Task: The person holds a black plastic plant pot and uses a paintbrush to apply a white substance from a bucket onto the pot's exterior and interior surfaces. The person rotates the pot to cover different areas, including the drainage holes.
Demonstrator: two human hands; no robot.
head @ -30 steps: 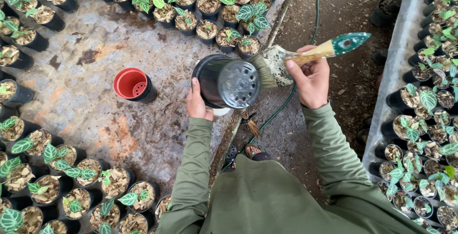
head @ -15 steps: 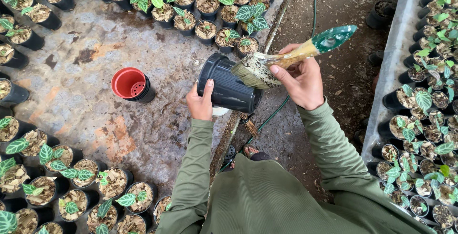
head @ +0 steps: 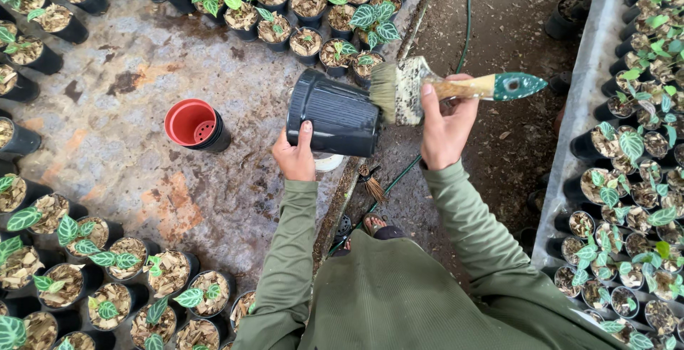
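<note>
My left hand (head: 296, 156) grips a black ribbed plastic pot (head: 333, 114), held on its side above the concrete bench with its base pointing right. My right hand (head: 445, 125) holds a wide paintbrush (head: 442, 90) with a wooden handle, a green tip and a paint-spattered ferrule. The pale bristles rest against the pot's base end. Both sleeves are olive green.
A red pot nested in a black one (head: 195, 126) stands on the stained concrete bench (head: 135, 165). Rows of black pots with small green seedlings (head: 306, 1) line the bench's far and near edges. A tray of seedlings (head: 627, 179) runs along the right. A green hose (head: 467, 22) lies on the dirt path.
The pot has been turned from mouth-up to lying on its side. The brush has swung from the rim to the pot's base end, its handle now level.
</note>
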